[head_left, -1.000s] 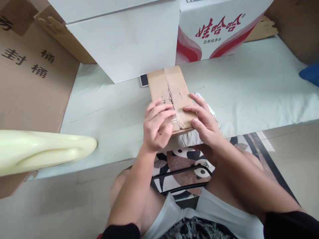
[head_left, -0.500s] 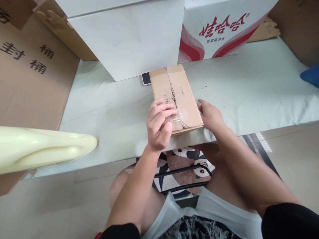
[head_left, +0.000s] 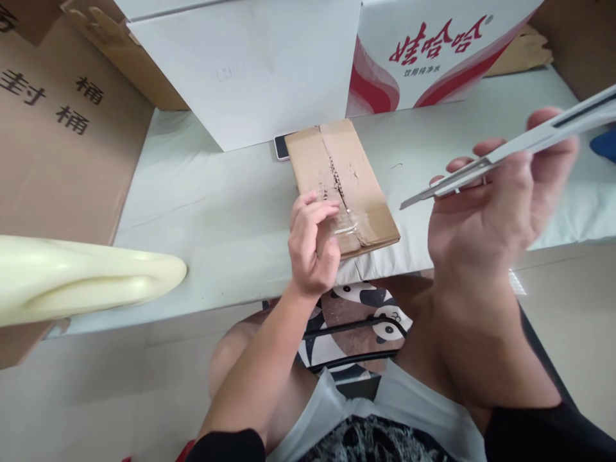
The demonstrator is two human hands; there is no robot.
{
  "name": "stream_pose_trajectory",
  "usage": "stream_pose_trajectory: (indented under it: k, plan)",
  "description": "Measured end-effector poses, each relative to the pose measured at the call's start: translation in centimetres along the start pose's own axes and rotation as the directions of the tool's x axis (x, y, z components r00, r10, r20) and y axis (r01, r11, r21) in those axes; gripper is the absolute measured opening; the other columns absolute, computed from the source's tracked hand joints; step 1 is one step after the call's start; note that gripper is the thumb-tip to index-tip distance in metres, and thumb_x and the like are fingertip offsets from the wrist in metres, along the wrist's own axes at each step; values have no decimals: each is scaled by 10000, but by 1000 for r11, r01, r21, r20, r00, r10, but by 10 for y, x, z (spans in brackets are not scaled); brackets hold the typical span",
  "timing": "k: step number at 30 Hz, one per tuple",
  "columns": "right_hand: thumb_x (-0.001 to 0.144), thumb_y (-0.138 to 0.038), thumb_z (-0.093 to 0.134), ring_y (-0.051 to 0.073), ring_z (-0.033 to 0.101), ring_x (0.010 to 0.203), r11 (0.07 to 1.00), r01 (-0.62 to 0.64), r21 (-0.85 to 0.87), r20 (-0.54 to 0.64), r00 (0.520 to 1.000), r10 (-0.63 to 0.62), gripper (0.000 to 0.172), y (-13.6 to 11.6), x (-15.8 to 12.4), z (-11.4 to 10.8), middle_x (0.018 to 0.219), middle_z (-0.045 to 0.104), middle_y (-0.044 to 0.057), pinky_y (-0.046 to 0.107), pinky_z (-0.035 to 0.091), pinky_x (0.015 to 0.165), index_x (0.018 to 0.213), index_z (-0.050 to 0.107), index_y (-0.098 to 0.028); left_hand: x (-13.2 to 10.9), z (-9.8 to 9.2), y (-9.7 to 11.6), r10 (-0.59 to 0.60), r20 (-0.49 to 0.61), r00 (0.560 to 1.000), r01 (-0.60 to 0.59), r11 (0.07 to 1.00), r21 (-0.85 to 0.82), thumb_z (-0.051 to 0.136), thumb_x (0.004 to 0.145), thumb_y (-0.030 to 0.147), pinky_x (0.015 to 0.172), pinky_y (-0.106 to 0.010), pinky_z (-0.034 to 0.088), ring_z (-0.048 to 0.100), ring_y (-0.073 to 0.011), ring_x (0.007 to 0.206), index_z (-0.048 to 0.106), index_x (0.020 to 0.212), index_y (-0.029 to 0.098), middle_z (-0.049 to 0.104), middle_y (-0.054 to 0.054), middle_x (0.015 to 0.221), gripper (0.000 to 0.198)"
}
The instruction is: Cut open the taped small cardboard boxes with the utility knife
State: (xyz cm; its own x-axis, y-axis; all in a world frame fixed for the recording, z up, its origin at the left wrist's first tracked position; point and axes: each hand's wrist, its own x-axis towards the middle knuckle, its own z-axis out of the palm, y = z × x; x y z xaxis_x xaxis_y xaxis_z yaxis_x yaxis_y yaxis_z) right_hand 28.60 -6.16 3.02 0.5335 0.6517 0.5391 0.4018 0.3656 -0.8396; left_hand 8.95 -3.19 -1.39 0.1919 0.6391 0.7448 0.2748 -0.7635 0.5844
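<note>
A small taped cardboard box [head_left: 363, 186] sits near the front edge of the cloth-covered table, with a ragged slit along its top seam. Clear tape shows at the near end of that seam. My left hand [head_left: 312, 247] rests at the box's near left corner, its fingers bent over the top and the thumb apart from them. To the right of the box, my right hand [head_left: 486, 218] is raised and closed around a white utility knife [head_left: 510, 144]. The blade is out and points left toward the box, clear of it.
Two white cartons, one plain [head_left: 250, 77] and one with red print [head_left: 447, 58], stand behind the box. A phone [head_left: 281, 147] lies partly under its far left corner. On the left are a large brown carton [head_left: 58, 160] and a pale yellow object [head_left: 96, 279].
My right hand has come up from beside the box and moved right, now showing the utility knife in its grip. My left hand stays at the box, its fingers slightly more bent.
</note>
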Motion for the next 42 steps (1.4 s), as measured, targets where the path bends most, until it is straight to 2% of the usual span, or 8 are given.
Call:
stream_pose_trajectory:
  k: [2, 4, 7, 11, 19, 29, 34, 42]
  plan:
    - [1073, -514, 374, 289, 722, 1172, 1000, 11, 23, 32, 999, -12, 421, -28, -13, 9, 1135, 666, 57, 504, 627, 997, 1479, 419, -412, -2, 2, 4, -14, -15, 1000, 13, 1000, -21, 410, 996, 335, 1184, -552, 451, 662, -252, 1142, 562, 1163, 257, 711, -61, 1115, 239]
    - [1070, -525, 407, 278, 729, 1167, 998, -1, 55, 102, 995, -5, 404, -40, -24, 18, 1115, 683, 43, 494, 634, 1006, 1461, 416, -425, -3, 2, 6, -14, -28, 1000, 13, 999, -40, 426, 996, 342, 1190, -546, 436, 660, -248, 1134, 568, 1158, 260, 706, -57, 1108, 230]
    - [1032, -553, 519, 260, 746, 1117, 981, 40, 190, 170, 983, -73, 392, -30, -32, 28, 1089, 702, 18, 474, 665, 951, 1398, 446, -434, -4, 2, 4, -5, -25, 1000, 4, 999, -38, 433, 993, 358, 1179, -542, 442, 661, -249, 1127, 577, 1149, 257, 708, -53, 1101, 235]
    - [978, -537, 645, 211, 766, 967, 913, 148, 379, 144, 966, -216, 423, -4, -31, 39, 1014, 707, -17, 443, 690, 879, 1350, 480, -419, -4, 0, 0, 21, -44, 999, -23, 999, -37, 445, 980, 343, 1159, -549, 459, 677, -244, 1084, 595, 1111, 246, 721, -51, 1103, 222]
    - [979, -446, 690, 150, 763, 920, 847, 338, 410, 80, 912, -403, 407, 2, -22, 43, 969, 716, -35, 346, 691, 865, 1367, 578, -392, -2, 2, 2, 28, -49, 998, -30, 999, -40, 469, 949, 284, 1151, -555, 469, 689, -239, 1070, 611, 1026, 240, 728, -54, 1087, 167]
    - [1005, -459, 644, 164, 765, 935, 879, 220, 424, 161, 936, -312, 362, 0, -26, 40, 1025, 717, -40, 408, 687, 899, 1350, 537, -450, -1, 2, 3, 26, -36, 999, -26, 1000, -14, 456, 954, 294, 1143, -566, 477, 695, -241, 1057, 599, 1030, 247, 732, -51, 1092, 169]
    - [992, -424, 678, 132, 757, 892, 845, 339, 413, 104, 904, -414, 382, 1, -22, 41, 1009, 744, -41, 303, 691, 809, 1364, 597, -403, -1, 2, 4, 25, -35, 999, -26, 999, -26, 460, 958, 292, 1146, -564, 471, 695, -238, 1060, 604, 1028, 242, 730, -55, 1091, 168]
    - [990, -417, 681, 143, 754, 940, 845, 325, 425, 122, 904, -409, 391, 1, -23, 41, 1019, 735, -36, 333, 684, 866, 1370, 588, -409, -1, 2, 3, 28, -36, 999, -29, 999, -31, 458, 975, 314, 1146, -557, 470, 687, -237, 1063, 604, 1031, 243, 727, -53, 1088, 172]
